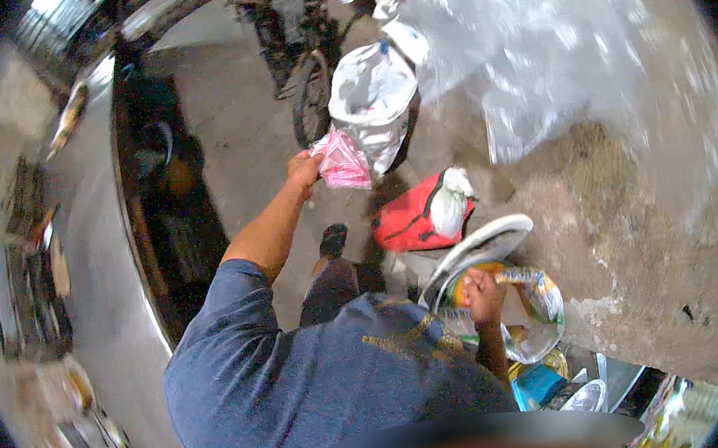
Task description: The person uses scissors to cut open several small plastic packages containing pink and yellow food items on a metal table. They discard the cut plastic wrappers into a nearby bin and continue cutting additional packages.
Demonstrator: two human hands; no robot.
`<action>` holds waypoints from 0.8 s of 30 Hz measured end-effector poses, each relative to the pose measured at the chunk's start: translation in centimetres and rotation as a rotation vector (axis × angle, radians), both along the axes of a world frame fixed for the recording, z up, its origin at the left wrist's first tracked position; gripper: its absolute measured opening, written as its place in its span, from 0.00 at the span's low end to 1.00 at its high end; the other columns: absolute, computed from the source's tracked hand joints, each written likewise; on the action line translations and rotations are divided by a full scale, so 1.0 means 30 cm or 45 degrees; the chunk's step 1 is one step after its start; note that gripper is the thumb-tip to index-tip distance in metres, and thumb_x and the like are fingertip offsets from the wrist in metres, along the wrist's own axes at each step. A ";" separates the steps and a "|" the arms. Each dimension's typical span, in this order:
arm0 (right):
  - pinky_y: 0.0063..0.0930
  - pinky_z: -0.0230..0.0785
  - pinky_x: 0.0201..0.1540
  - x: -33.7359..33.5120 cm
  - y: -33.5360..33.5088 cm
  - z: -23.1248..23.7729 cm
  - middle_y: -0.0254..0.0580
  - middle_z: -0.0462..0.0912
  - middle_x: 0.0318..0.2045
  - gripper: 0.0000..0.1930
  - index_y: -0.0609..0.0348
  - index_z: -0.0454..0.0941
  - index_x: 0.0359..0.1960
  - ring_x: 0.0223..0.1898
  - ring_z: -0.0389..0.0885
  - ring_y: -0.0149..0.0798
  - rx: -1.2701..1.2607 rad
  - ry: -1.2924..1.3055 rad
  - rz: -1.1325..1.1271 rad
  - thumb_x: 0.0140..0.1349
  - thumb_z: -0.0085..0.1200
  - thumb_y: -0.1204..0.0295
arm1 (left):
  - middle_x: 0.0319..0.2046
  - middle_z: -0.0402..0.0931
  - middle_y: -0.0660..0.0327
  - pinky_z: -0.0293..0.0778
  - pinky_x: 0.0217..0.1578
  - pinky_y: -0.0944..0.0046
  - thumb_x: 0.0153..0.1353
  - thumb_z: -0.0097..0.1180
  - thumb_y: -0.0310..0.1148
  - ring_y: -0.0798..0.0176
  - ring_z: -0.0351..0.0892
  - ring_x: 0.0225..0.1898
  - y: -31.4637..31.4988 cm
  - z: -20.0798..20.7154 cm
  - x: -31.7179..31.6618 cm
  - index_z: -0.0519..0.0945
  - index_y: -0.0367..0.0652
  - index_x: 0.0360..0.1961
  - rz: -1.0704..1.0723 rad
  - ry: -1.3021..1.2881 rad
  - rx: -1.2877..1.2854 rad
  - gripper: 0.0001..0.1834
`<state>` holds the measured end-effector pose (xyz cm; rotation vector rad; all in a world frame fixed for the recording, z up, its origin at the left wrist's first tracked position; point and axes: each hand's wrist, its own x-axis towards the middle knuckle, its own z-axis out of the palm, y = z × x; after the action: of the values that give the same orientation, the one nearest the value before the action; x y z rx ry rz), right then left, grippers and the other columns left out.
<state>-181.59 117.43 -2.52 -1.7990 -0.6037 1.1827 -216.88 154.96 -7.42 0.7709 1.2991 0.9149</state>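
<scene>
My left hand is stretched forward, its fingers closed on a pink plastic bag that hangs beside a white sack. The white sack stands with its mouth wide. Close to my body on the right, my right hand is closed at the edge of a printed bag-lined container. What its fingers hold is hidden. A round whitish lid leans by that hand, with something yellow under it. Between the two containers sits a red bag with a white plastic bundle on it.
A metal-topped counter runs along my left. Ahead is a bicycle wheel. Clear plastic sheeting hangs at the upper right before a rough wall. A blue box and metal dishes lie at the lower right.
</scene>
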 end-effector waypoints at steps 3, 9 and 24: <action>0.27 0.70 0.28 -0.080 0.080 -0.036 0.33 0.81 0.29 0.11 0.59 0.78 0.44 0.26 0.75 0.30 0.080 -0.766 0.060 0.63 0.60 0.69 | 0.39 0.84 0.57 0.78 0.34 0.62 0.62 0.61 0.28 0.63 0.83 0.34 0.380 -0.015 0.140 0.82 0.36 0.47 0.013 -0.186 -0.017 0.13; 0.31 0.75 0.40 -0.260 0.222 0.078 0.44 0.83 0.34 0.18 0.64 0.81 0.48 0.36 0.82 0.38 -0.337 -0.973 0.274 0.58 0.64 0.67 | 0.32 0.81 0.61 0.74 0.29 0.61 0.61 0.63 0.28 0.66 0.79 0.30 0.949 -0.214 0.406 0.80 0.38 0.36 -0.151 -0.140 0.078 0.06; 0.44 0.78 0.48 -0.499 -0.006 0.180 0.51 0.86 0.41 0.26 0.58 0.79 0.52 0.40 0.85 0.51 -0.875 -0.524 -0.301 0.57 0.66 0.56 | 0.50 0.80 0.45 0.77 0.49 0.49 0.61 0.59 0.43 0.46 0.82 0.47 1.281 -0.597 0.634 0.70 0.48 0.65 -1.221 1.282 0.843 0.31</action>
<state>-196.56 117.24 2.89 -2.6514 -0.1925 0.9147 -197.87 193.39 -25.33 2.3200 1.1614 0.0781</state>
